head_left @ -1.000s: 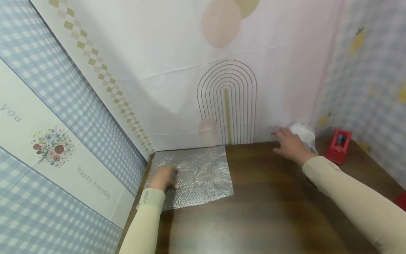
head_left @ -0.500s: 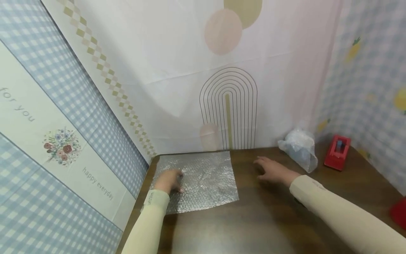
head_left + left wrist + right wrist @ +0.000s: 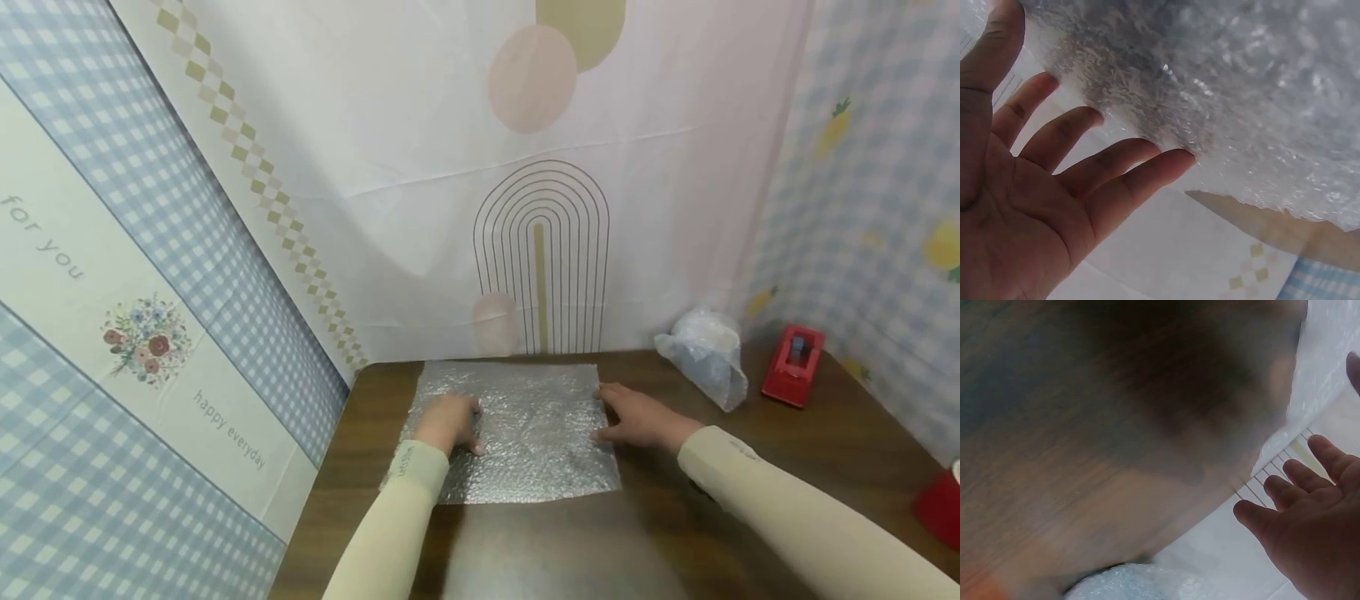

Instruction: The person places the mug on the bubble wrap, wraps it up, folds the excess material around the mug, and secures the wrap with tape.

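Tabletop [image 3: 337, 496], bubble wrap [image 3: 536, 433] under left grip [image 3: 448, 422]

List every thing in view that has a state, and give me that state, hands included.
Bubble wrap sheet: unfolded, spread out on the table.
Translucent bundle: crumpled, contents unclear.
Red tape dispenser: untouched, tape unclear.
Red object: cut off by the frame, state unclear.
Left hand: on the sheet, fingers apart.
Right hand: at the sheet's right edge, fingers apart, grip unclear.

Head view: high, facing forward and down across the table [image 3: 360, 458]. Wrist views: close behind the fingers [image 3: 1141, 181], both sharing the bubble-wrap sheet [image 3: 540, 442].
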`<state>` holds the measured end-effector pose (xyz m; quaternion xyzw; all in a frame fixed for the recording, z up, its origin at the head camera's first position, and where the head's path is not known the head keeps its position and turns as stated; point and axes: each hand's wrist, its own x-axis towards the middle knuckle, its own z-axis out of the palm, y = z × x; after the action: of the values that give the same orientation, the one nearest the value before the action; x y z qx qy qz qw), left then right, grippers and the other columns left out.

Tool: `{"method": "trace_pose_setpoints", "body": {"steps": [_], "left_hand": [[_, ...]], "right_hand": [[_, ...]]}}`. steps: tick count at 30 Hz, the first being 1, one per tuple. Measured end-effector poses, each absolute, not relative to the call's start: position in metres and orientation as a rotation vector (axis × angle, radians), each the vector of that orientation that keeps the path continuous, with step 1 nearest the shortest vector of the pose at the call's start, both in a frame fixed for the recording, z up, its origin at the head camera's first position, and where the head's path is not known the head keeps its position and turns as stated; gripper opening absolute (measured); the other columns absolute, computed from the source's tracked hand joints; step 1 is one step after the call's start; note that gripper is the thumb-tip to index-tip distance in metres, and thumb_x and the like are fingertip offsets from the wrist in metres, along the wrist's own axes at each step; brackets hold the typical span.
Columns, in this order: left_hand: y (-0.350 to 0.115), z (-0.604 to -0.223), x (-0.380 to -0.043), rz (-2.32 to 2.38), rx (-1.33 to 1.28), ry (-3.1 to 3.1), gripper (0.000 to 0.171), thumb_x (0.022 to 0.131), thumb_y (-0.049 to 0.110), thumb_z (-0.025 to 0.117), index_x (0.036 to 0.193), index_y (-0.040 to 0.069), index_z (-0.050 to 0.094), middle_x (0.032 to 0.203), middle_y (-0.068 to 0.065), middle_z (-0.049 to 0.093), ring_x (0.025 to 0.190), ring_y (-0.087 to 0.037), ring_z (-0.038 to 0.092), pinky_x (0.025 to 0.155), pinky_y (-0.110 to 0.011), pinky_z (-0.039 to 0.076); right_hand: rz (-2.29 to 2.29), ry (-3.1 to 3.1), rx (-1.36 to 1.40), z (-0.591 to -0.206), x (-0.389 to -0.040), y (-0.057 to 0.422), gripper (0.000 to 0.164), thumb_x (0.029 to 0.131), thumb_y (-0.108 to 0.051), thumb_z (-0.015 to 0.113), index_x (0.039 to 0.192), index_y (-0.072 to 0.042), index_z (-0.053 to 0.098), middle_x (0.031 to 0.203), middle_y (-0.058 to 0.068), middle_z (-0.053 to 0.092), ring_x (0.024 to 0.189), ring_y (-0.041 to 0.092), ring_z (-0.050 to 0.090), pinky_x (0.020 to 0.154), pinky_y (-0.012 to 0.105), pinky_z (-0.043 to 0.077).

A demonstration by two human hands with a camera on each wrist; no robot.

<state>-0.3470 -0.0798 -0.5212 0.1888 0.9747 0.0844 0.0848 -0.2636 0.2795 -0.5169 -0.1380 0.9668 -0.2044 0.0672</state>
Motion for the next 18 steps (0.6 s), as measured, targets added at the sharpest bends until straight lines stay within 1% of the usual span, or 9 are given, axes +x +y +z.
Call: {"method": "trace_pose_setpoints", "body": {"steps": [4, 8, 12, 13, 15, 18], "left_hand": [[-0.060, -0.522, -0.345, 0.197, 0.590, 2.924, 0.083, 0.070, 0.043, 0.106, 0.144, 0.017, 0.078, 0.148, -0.011, 0.079, 0.139, -0.038, 0.073, 0.121, -0.055, 0.059], [-0.042, -0.523, -0.345, 0.154, 0.639, 2.904, 0.082, 0.072, 0.047, 0.105, 0.145, 0.019, 0.077, 0.146, -0.010, 0.080, 0.138, -0.037, 0.074, 0.119, -0.054, 0.061], [-0.028, -0.539, -0.357, 0.078, 0.699, 2.929, 0.083, 0.069, 0.054, 0.106, 0.141, 0.022, 0.079, 0.140, -0.006, 0.082, 0.130, -0.035, 0.077, 0.110, -0.055, 0.065], [-0.025, -0.542, -0.359, 0.058, 0.709, 2.936, 0.083, 0.069, 0.056, 0.106, 0.140, 0.022, 0.080, 0.140, -0.006, 0.083, 0.130, -0.034, 0.077, 0.109, -0.055, 0.065], [-0.019, -0.553, -0.368, 0.025, 0.733, 2.960, 0.083, 0.067, 0.062, 0.105, 0.138, 0.026, 0.080, 0.139, -0.003, 0.083, 0.128, -0.033, 0.078, 0.106, -0.056, 0.066], [-0.012, -0.551, -0.369, -0.005, 0.722, 2.952, 0.085, 0.070, 0.068, 0.101, 0.142, 0.028, 0.079, 0.143, -0.001, 0.082, 0.131, -0.032, 0.077, 0.108, -0.056, 0.065]], "right_hand": [[-0.587, 2.920, -0.446, -0.522, -0.260, 0.283, 0.088, 0.095, -0.043, 0.092, 0.158, 0.009, 0.057, 0.169, 0.042, 0.047, 0.157, 0.067, 0.044, 0.124, 0.079, 0.045], [-0.564, 2.942, -0.467, -0.530, -0.260, 0.289, 0.088, 0.091, -0.045, 0.095, 0.155, 0.006, 0.061, 0.166, 0.040, 0.051, 0.156, 0.065, 0.048, 0.124, 0.080, 0.044], [-0.494, 2.996, -0.491, -0.538, -0.260, 0.297, 0.085, 0.087, -0.044, 0.097, 0.150, 0.003, 0.065, 0.162, 0.039, 0.056, 0.151, 0.063, 0.054, 0.120, 0.079, 0.049], [-0.468, 3.011, -0.489, -0.538, -0.260, 0.298, 0.084, 0.086, -0.044, 0.098, 0.149, 0.002, 0.066, 0.162, 0.039, 0.057, 0.149, 0.063, 0.055, 0.118, 0.080, 0.050], [-0.435, 3.021, -0.463, -0.539, -0.261, 0.303, 0.085, 0.086, -0.045, 0.098, 0.150, 0.001, 0.067, 0.163, 0.038, 0.056, 0.150, 0.063, 0.055, 0.116, 0.080, 0.052], [-0.435, 2.991, -0.404, -0.539, -0.267, 0.311, 0.086, 0.089, -0.048, 0.096, 0.154, -0.001, 0.065, 0.166, 0.037, 0.054, 0.153, 0.063, 0.052, 0.116, 0.082, 0.049]]}}
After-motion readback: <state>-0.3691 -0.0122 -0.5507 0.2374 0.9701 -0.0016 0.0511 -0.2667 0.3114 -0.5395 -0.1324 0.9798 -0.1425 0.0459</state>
